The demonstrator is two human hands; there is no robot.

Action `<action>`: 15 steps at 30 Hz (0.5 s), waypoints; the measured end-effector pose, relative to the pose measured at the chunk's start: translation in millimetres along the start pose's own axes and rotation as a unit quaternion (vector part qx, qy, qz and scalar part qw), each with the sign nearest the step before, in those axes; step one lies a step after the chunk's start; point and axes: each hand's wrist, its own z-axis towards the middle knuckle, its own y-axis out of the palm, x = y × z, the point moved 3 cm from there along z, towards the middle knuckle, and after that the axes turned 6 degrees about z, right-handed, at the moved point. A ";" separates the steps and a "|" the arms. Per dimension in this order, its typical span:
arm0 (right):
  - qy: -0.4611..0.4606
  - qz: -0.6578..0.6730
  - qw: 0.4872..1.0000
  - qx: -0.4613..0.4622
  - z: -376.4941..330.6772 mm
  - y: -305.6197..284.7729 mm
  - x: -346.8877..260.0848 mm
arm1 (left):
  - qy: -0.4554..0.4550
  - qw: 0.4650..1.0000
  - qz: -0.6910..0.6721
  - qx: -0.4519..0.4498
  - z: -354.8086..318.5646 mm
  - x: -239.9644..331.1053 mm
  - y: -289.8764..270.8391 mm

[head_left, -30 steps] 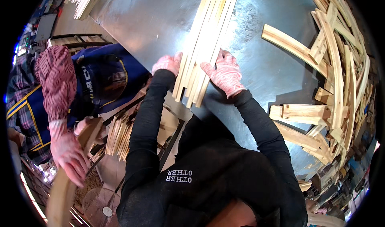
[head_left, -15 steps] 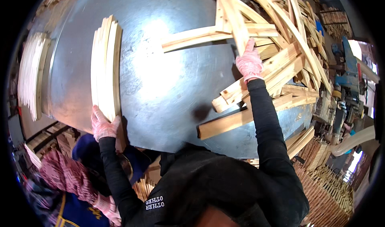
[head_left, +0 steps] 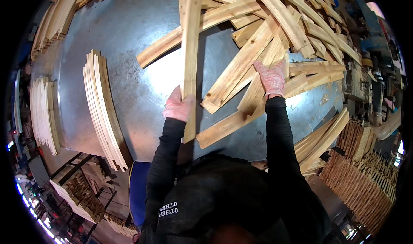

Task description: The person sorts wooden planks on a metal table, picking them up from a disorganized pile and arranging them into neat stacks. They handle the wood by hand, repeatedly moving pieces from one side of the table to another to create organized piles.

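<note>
My left hand (head_left: 177, 106), in a pink-and-white knit glove, grips a long wooden board (head_left: 191, 50) near its near end. That board points away from me across the metal table (head_left: 142, 110). My right hand (head_left: 272, 77), gloved alike, reaches over a heap of loose boards (head_left: 245, 65) on the right; its thumb and fingers are spread apart at a board, with some fingertips hidden. Left of my left hand lies a neat row of pale strips (head_left: 101, 110), touched by neither hand.
More stacked strips stand at the far left (head_left: 43, 115) and upper left (head_left: 56, 20). Past the table's right side are boards (head_left: 322, 140) and a large stack of wood pieces (head_left: 361, 170). A rack of wood (head_left: 79, 188) sits below the table's left edge. Machinery (head_left: 374, 71) lines the right.
My left hand has left the row of strips and now holds the board that my right hand held. My right hand has moved onto the heap. The person at lower left is out of view.
</note>
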 end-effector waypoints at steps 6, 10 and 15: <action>0.051 0.368 0.902 -0.222 -59.2 -36.7 -19.0 | 0.083 0.916 0.391 -0.035 0.7 96.6 93.8; -0.011 0.106 0.972 -0.210 -57.3 -94.7 57.8 | 0.088 0.904 0.417 -0.004 -2.1 75.1 117.6; 0.033 -0.250 0.968 0.004 -35.2 -190.7 112.0 | 0.041 0.904 0.424 -0.034 -52.1 54.6 65.1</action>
